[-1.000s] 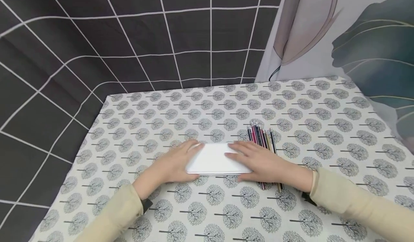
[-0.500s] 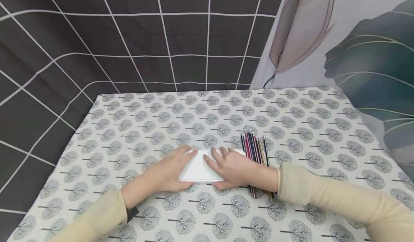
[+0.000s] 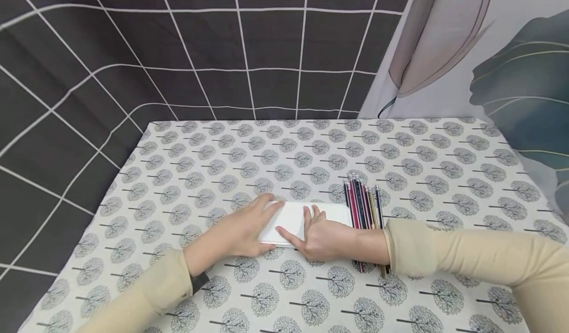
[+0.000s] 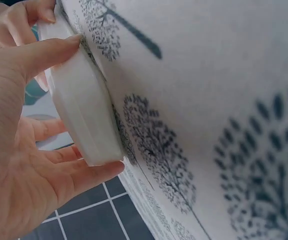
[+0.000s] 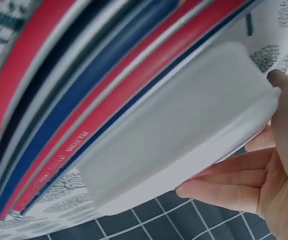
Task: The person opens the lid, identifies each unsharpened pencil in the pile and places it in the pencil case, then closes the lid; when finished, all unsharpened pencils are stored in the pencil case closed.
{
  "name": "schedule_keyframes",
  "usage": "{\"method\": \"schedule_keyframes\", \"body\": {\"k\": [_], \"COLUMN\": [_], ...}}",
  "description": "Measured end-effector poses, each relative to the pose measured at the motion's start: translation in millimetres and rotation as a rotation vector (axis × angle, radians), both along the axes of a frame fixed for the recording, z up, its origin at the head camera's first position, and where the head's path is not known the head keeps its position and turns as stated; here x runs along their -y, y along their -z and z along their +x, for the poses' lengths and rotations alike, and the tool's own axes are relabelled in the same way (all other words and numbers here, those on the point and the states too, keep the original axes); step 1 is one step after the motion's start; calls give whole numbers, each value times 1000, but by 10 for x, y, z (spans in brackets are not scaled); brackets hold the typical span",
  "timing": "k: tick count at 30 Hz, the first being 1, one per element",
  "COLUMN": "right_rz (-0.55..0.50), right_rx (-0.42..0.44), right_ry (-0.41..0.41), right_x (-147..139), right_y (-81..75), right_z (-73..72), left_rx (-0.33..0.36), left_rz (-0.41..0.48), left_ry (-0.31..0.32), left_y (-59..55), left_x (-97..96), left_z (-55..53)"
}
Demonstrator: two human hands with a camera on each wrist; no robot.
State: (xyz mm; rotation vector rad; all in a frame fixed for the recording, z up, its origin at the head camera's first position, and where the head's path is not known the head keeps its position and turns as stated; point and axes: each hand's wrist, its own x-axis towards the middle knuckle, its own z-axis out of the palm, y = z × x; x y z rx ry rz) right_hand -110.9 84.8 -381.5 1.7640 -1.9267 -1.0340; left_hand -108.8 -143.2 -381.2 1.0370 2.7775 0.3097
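Observation:
A flat white plastic case (image 3: 291, 213) with slanted sides lies on the table, its long side toward me. My left hand (image 3: 244, 227) grips the case's left end. The left wrist view shows the left thumb (image 4: 49, 52) along the near side and fingers wrapped round the far side of the white case (image 4: 84, 110). Across the middle of the top lies my right hand (image 3: 322, 234), fingers spread on the lid. In the right wrist view the right hand (image 5: 269, 185) has fingers on top of the white case (image 5: 184, 130) and its thumb at the near edge. The case's inside is hidden.
Directly right of the case lies a bundle of pencils (image 3: 362, 207), dark, red and gold, partly under the right forearm. A tree-print cloth (image 3: 231, 167) covers the table. A dark grid-patterned curtain (image 3: 275, 41) hangs behind, with a leaf-print curtain (image 3: 444, 41) at the right.
My right hand has slid left from the case's right end to its middle, and its fingers have shifted on the lid. The left hand keeps hold of the left end.

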Motion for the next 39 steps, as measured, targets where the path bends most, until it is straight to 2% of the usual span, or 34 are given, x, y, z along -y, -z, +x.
{"method": "schedule_keyframes", "body": {"k": [4, 9, 19, 22, 26, 31, 35, 39], "right_rz": [-9, -28, -18, -62, -126, -179, -157, -137], "right_rx": [12, 34, -28, -17, 46, 106, 73, 92], "right_ry": [39, 59, 82, 104, 153, 141, 139, 152], "right_x": [-4, -7, 99, 183, 234, 236, 218, 215], "right_y": [5, 2, -20, -30, -42, -55, -70, -66], "right_z": [46, 65, 122, 160, 214, 220, 201, 178], "left_rx": [0, 6, 18, 13, 9, 33, 46, 42], "left_rz": [-15, 18, 38, 40, 40, 60, 77, 86], "left_ry": [-5, 1, -7, -13, -11, -18, -38, -49], "left_y": [-4, 1, 17, 4, -17, -16, 17, 37], "left_x": [-2, 17, 15, 15, -3, -3, 22, 39], "left_z": [9, 7, 15, 24, 25, 4, -23, -32]}}
